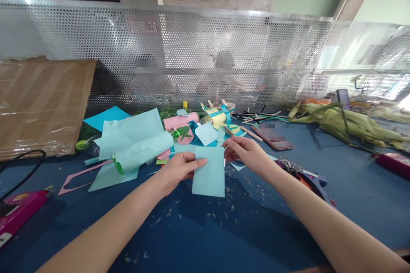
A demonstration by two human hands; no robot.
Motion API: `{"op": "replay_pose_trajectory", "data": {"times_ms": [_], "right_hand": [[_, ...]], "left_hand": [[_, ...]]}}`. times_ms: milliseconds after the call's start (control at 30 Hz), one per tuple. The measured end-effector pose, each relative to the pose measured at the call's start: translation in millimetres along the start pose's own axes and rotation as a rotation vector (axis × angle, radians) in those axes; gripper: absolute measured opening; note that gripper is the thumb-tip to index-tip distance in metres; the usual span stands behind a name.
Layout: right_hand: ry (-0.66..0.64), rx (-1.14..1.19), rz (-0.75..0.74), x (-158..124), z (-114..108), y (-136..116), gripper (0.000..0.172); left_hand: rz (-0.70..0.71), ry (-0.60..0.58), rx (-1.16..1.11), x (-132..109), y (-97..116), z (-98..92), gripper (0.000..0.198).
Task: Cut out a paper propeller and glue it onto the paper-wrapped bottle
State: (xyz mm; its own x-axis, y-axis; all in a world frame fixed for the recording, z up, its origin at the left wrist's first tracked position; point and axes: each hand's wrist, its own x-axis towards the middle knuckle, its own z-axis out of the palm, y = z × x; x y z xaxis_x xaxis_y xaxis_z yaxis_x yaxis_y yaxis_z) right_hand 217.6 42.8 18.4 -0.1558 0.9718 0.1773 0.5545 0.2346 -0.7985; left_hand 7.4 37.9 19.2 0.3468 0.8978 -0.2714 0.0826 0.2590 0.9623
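Note:
My left hand (185, 167) pinches a light blue paper rectangle (209, 175) by its left side, thumb on the front face. The sheet is upright above the blue table. At its top right corner is my right hand (241, 150), with fingers closed. A slim pointed tool (228, 130) sticks up from those fingers; its kind is unclear. Just behind the hands lie a pale blue paper piece (206, 134) and a bottle wrapped in yellow paper (215, 118). Left of them, a light blue paper sheet (136, 147) is rolled around a green plastic bottle piece (117, 164).
A perforated metal screen (198, 38) stands behind the table (198, 234), with people beyond it. Cardboard (45, 106) leans at left. Magenta tools (24, 213) lie at both sides. A phone (272, 137), a dark blue tool (309, 179) and corn husks (346, 126) lie to the right.

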Motion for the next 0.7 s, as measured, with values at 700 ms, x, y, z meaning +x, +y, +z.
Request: {"op": "replay_pose_trajectory", "data": {"times_ms": [700], "right_hand": [[-0.063,-0.847,0.347,22,-22,53,0.027]], "left_hand": [[0.138,0.357,-0.281,1,7,-0.6,0.007]]}}
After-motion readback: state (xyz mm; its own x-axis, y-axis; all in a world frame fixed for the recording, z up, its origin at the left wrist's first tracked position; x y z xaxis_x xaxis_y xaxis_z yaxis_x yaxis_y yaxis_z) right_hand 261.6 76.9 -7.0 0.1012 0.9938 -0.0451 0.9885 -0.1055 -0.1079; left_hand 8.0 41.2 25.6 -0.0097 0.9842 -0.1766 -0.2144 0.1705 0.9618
